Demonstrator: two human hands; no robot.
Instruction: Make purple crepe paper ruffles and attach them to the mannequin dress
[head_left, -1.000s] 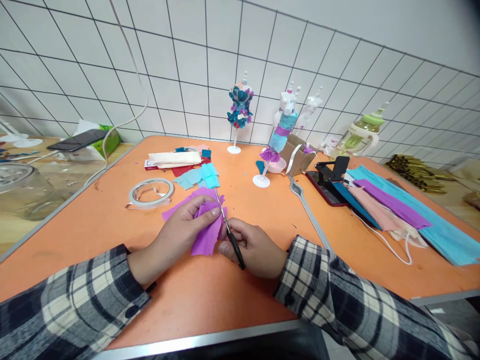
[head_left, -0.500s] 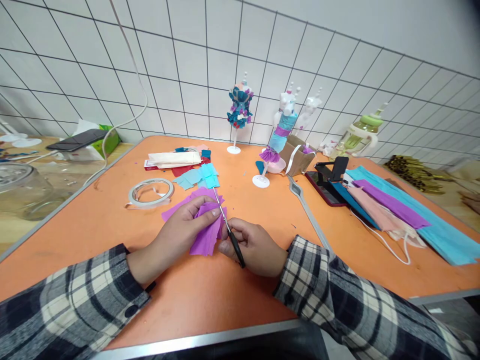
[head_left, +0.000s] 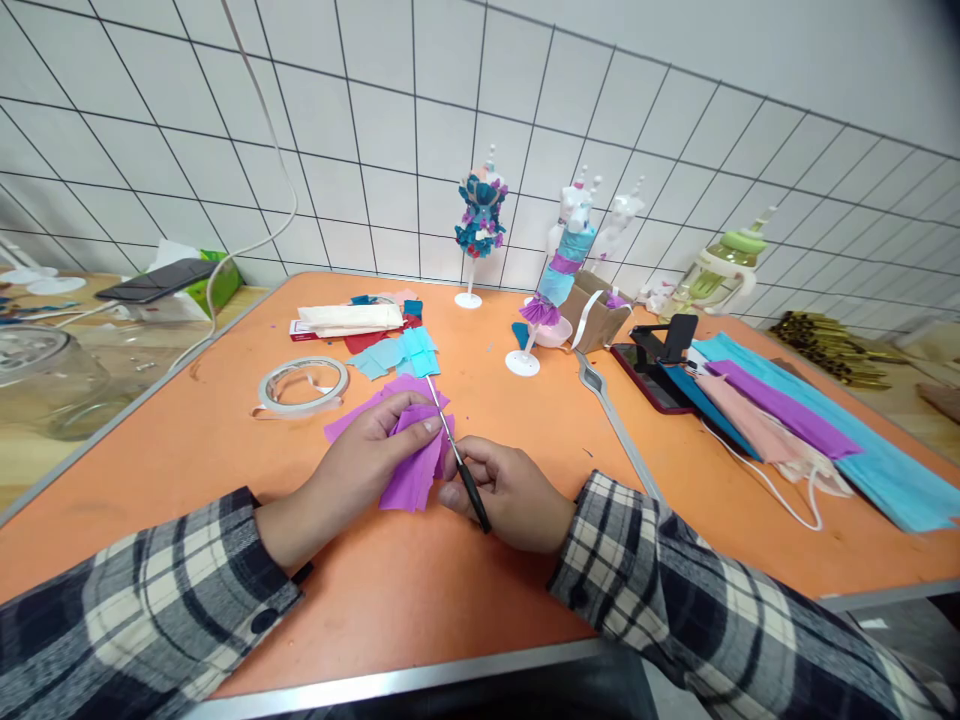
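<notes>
My left hand [head_left: 382, 440] is closed on a stack of purple crepe paper [head_left: 411, 478], thumb on top and fingers partly hidden behind it. Black-handled scissors [head_left: 470, 490] are gripped in my right hand [head_left: 510, 490]. Their metal blades point away from me across the paper's right part, close to my left thumb. Whether the blades are apart is hard to make out. More purple paper lies under and left of my left hand. Just beyond the blade tips are light blue paper pieces [head_left: 416, 352] on the orange table [head_left: 345, 620].
A tape roll [head_left: 304, 388] lies at left, near a cream paper packet [head_left: 351, 320]. Behind stand small decorated dress forms [head_left: 481, 215] and a purple-and-blue one [head_left: 559, 285]. At right are a phone [head_left: 652, 378], coloured paper strips [head_left: 787, 405] and a green-lidded bottle [head_left: 720, 270].
</notes>
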